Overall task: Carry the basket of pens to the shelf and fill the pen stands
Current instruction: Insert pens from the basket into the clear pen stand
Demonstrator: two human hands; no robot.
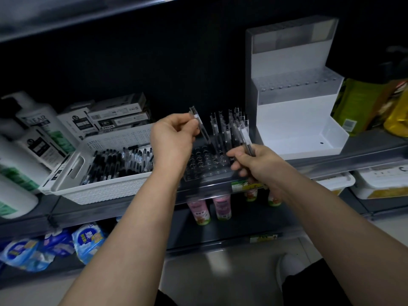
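A white perforated basket [106, 191] full of black and clear pens sits on the shelf at the left. To its right stands a clear pen stand [205, 166] with rows of holes; several pens stand upright in its back rows. My left hand [172, 138] pinches one clear pen [198, 123], tilted with its tip down over the stand. My right hand [249, 160] grips a small bunch of pens [247, 140] just right of the stand's front.
A tall white stepped pen stand [293, 111] stands on the shelf at the right. Boxes [117, 118] and shampoo bottles [37, 138] crowd the left; yellow-green packs [362, 104] the far right. Small bottles [220, 208] sit on the shelf below.
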